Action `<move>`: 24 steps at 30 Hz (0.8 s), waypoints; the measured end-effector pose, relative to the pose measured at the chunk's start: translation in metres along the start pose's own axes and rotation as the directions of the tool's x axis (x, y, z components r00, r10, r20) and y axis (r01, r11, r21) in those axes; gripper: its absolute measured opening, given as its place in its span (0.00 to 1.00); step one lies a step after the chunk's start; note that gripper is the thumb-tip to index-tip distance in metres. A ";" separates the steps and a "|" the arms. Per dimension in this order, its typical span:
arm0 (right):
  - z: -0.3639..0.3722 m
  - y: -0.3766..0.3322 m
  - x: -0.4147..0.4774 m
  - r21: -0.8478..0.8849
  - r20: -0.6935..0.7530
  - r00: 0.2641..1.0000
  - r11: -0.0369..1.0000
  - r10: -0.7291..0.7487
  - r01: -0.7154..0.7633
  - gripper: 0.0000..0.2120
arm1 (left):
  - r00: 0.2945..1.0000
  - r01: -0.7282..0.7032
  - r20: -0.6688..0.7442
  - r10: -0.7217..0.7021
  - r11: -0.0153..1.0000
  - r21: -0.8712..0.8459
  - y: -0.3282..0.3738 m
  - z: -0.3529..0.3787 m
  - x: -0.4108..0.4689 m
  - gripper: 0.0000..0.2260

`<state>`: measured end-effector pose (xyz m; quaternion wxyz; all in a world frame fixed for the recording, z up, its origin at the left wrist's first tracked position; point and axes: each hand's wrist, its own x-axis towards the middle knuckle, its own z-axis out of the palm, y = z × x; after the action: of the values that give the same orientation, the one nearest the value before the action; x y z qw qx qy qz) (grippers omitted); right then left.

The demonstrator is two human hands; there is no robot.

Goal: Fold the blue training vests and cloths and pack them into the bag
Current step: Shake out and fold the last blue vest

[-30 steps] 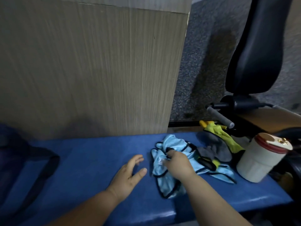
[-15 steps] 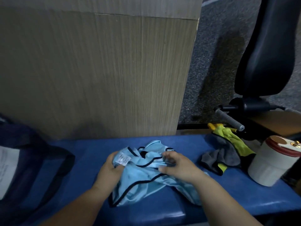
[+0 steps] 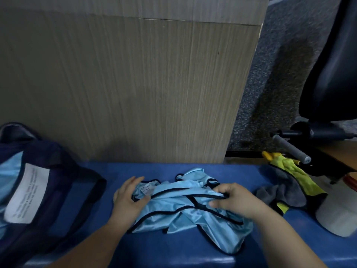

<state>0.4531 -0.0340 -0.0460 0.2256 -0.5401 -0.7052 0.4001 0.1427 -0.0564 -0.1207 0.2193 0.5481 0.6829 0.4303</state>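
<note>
Gripping anything, those two, seen from the head camera?

Both are. The left hand (image 3: 127, 198) has its fingers curled round the left end of the light blue vest (image 3: 185, 209), thumb on top beside a small white tag. The right hand (image 3: 234, 201) is closed on the vest's right side, pinching a black-edged strap.

And where does the vest lie?

Crumpled in the middle of the blue bench (image 3: 170, 250), between the hands, in front of the wooden panel (image 3: 135, 84).

The bag?

The dark navy bag (image 3: 63, 171) sits at the bench's left end, apart from the vest. Light blue fabric and a white label (image 3: 27, 192) show there; whether the label is inside it, I cannot tell.

To the right?

A grey and yellow cloth (image 3: 284, 188) is bunched near the right hand, with a white cup (image 3: 343, 215) just beside it. A black chair (image 3: 332, 64) stands behind.
</note>
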 end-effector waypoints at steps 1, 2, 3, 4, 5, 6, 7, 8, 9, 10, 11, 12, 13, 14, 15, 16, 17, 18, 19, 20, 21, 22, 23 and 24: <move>-0.004 -0.001 -0.002 0.009 0.038 0.999 1.000 0.000 -0.001 0.06 | 1.000 -0.010 0.003 0.010 1.000 0.030 0.000 0.000 0.000 0.24; -0.008 -0.002 -0.004 0.024 0.061 0.998 1.000 0.004 -0.006 0.07 | 1.000 -0.015 0.009 0.014 0.999 0.049 0.000 0.000 0.002 0.23; -0.012 -0.002 -0.005 0.038 0.069 0.998 0.999 0.008 -0.011 0.10 | 0.999 -0.027 0.022 0.025 0.998 0.060 0.000 0.001 0.003 0.21; -0.015 -0.002 -0.006 0.046 0.064 0.998 0.999 0.008 -0.011 0.13 | 0.998 -0.029 0.050 0.025 0.996 0.085 0.000 0.002 0.005 0.19; -0.018 0.000 -0.007 0.043 0.044 0.999 0.999 0.006 -0.008 0.16 | 0.996 -0.040 0.079 0.031 0.992 0.117 -0.001 0.003 0.005 0.18; -0.021 0.002 -0.007 0.035 0.011 1.000 0.999 0.003 -0.003 0.19 | 0.994 -0.053 0.106 0.038 0.987 0.152 -0.001 0.003 0.005 0.16; -0.023 0.004 -0.007 0.035 -0.028 1.000 0.999 0.001 0.000 0.19 | 0.993 -0.054 0.115 0.033 0.982 0.181 -0.003 0.004 0.006 0.12; -0.025 0.005 -0.007 0.049 -0.075 0.997 0.999 -0.009 0.012 0.17 | 0.991 -0.057 0.127 0.031 0.978 0.202 -0.004 0.004 0.006 0.07; -0.027 0.005 -0.007 0.070 -0.130 0.991 0.997 -0.022 0.032 0.14 | 0.991 -0.063 0.129 0.036 0.976 0.209 -0.003 0.003 0.005 0.06; -0.028 0.005 -0.007 0.096 -0.194 0.980 0.994 -0.038 0.058 0.11 | 0.991 -0.070 0.128 0.042 0.973 0.222 -0.002 0.003 0.004 0.06; -0.029 0.004 -0.008 0.123 -0.263 0.963 0.989 -0.051 0.086 0.10 | 0.992 -0.071 0.117 0.045 0.972 0.224 0.001 0.002 0.002 0.07; -0.031 0.003 -0.008 0.149 -0.327 0.943 0.981 -0.065 0.120 0.09 | 0.994 -0.044 0.106 0.023 0.979 0.200 0.003 0.002 0.002 0.09; -0.032 0.002 -0.008 0.178 -0.379 0.922 0.972 -0.078 0.155 0.09 | 0.995 -0.003 0.095 -0.011 0.990 0.144 0.005 0.002 0.001 0.13; -0.033 0.003 -0.007 0.202 -0.420 0.903 0.962 -0.087 0.186 0.10 | 0.994 0.043 0.100 -0.052 0.995 0.089 0.008 0.002 0.001 0.17; -0.034 0.004 -0.006 0.216 -0.450 0.889 0.955 -0.088 0.204 0.12 | 0.989 0.077 0.120 -0.081 0.997 0.030 0.010 0.001 0.000 0.20; -0.036 0.007 -0.005 0.219 -0.472 0.878 0.953 -0.086 0.211 0.13 | 0.985 0.097 0.143 -0.092 0.995 -0.024 0.012 -0.001 -0.001 0.21; -0.036 0.008 -0.005 0.219 -0.491 0.868 0.953 -0.076 0.208 0.14 | 0.981 0.114 0.165 -0.099 0.990 -0.083 0.012 -0.003 0.000 0.21; -0.036 0.010 -0.004 0.209 -0.507 0.860 0.959 -0.061 0.191 0.15 | 0.977 0.137 0.181 -0.109 0.979 -0.150 0.013 -0.006 -0.001 0.23; -0.036 0.012 -0.003 0.193 -0.532 0.846 0.967 -0.037 0.164 0.15 | 0.975 0.154 0.194 -0.112 0.965 -0.215 0.015 -0.009 -0.001 0.25; -0.036 0.015 -0.001 0.173 -0.563 0.826 0.977 -0.009 0.129 0.14 | 0.972 0.157 0.211 -0.105 0.957 -0.245 0.016 -0.012 -0.002 0.27; -0.037 0.018 0.000 0.168 -0.591 0.806 0.980 0.017 0.102 0.13 | 0.967 0.134 0.244 -0.073 0.960 -0.244 0.017 -0.015 -0.002 0.29; -0.038 0.020 0.001 0.176 -0.619 0.784 0.981 0.042 0.086 0.11 | 0.955 0.094 0.295 -0.028 0.973 -0.213 0.018 -0.017 -0.003 0.29; -0.039 0.021 0.001 0.185 -0.635 0.769 0.980 0.064 0.071 0.07 | 0.937 0.056 0.350 0.006 0.984 -0.166 0.018 -0.018 -0.002 0.27; -0.040 0.021 0.001 0.189 -0.652 0.753 0.980 0.083 0.056 0.07 | 0.910 0.040 0.413 0.015 0.991 -0.125 0.017 -0.019 -0.001 0.24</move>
<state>0.4953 -0.0185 -0.0403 0.5083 -0.6260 -0.5340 0.2544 0.1381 -0.0639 -0.0965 0.3969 0.6068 0.5948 0.3471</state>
